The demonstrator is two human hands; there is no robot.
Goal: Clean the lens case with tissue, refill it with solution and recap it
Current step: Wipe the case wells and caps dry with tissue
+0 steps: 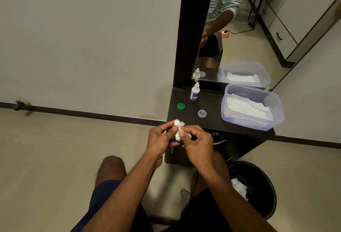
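My left hand (162, 139) grips the white lens case (177, 136) in front of the dark dresser top (212, 121). My right hand (197, 145) pinches a crumpled white tissue (181, 124) against the case. Both hands hide most of the case. A green cap (181, 106) and a clear cap (202, 113) lie loose on the dresser top. The white solution bottle (194, 92) with a blue label stands upright near the mirror, its cap on.
A clear plastic box (276, 110) holding white tissues sits at the right of the dresser top. The mirror (258, 29) stands behind it. A black bin (258, 182) with used tissue stands on the floor at the right, next to my knee.
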